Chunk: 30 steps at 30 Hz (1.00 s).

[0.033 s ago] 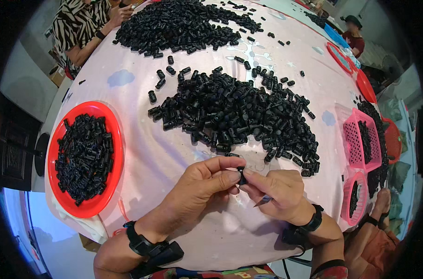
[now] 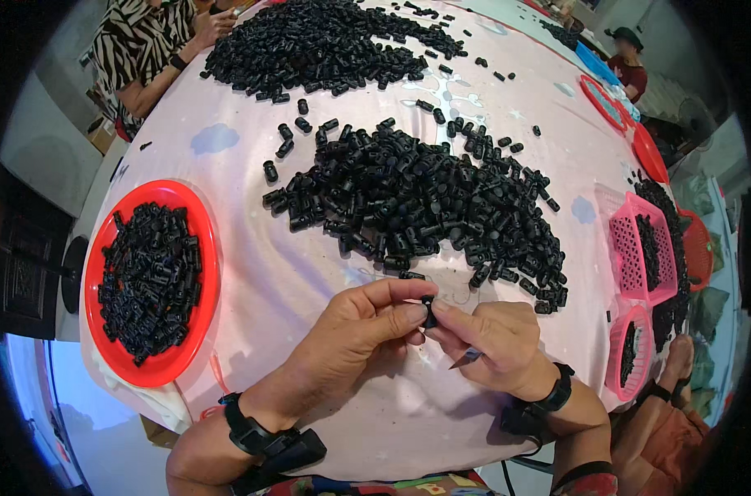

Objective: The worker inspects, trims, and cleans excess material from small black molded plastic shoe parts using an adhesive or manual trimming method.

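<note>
Small black plastic piece [image 2: 428, 312] sitting pinched between both hands, just above desk [image 2: 408, 413] covered in pink cloth. Left hand [image 2: 355, 335] gripping it with thumb and forefinger. Right hand [image 2: 495, 339] pinching its other side, also holding thin blade [image 2: 466, 358] under fingers. Big heap of black pieces [image 2: 417, 198] lying just beyond hands. Red tray [image 2: 206, 273] of pieces resting left of left hand. Pink baskets [image 2: 632, 248] standing right of right hand.

A round red tray [image 2: 206, 248] full of black pieces sits at left on the pink-covered worktop [image 2: 251, 281]. Pink baskets [image 2: 632, 248] stand at right; a person in a striped top [image 2: 136, 50] sits upper left.
</note>
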Tool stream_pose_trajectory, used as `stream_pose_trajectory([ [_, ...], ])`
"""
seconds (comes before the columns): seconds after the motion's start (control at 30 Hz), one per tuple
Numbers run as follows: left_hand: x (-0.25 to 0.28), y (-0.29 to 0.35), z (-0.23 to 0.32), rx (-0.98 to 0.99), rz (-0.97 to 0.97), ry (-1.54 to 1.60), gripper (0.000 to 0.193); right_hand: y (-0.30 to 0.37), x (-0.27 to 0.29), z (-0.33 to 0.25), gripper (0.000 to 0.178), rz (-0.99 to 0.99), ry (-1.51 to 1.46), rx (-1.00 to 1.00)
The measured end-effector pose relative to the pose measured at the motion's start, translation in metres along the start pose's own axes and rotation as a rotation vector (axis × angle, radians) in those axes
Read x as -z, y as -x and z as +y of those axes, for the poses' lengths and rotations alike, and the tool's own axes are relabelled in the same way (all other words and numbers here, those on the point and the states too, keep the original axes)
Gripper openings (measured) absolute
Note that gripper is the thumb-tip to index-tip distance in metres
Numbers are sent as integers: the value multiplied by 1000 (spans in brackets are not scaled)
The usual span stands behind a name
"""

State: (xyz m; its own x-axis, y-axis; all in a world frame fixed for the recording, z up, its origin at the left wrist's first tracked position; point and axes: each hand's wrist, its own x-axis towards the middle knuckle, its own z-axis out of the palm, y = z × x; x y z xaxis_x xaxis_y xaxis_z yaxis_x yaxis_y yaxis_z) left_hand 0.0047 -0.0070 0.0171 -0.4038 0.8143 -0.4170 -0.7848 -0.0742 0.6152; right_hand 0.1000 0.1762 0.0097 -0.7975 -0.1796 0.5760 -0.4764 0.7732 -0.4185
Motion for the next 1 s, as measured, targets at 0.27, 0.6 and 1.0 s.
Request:
stream_pose_trajectory([
  [0.27,-1,-1,1,2,5,-9,27,-4,5,-8,35,-10,33,-62],
  [0.6,2,-2,-2,-80,-20,-182,25,-4,4,-13,20,27,-327,-420],
  [1.0,1,-1,-3,-206,-45,-327,20,-2,3,-7,17,-22,-355,-368],
])
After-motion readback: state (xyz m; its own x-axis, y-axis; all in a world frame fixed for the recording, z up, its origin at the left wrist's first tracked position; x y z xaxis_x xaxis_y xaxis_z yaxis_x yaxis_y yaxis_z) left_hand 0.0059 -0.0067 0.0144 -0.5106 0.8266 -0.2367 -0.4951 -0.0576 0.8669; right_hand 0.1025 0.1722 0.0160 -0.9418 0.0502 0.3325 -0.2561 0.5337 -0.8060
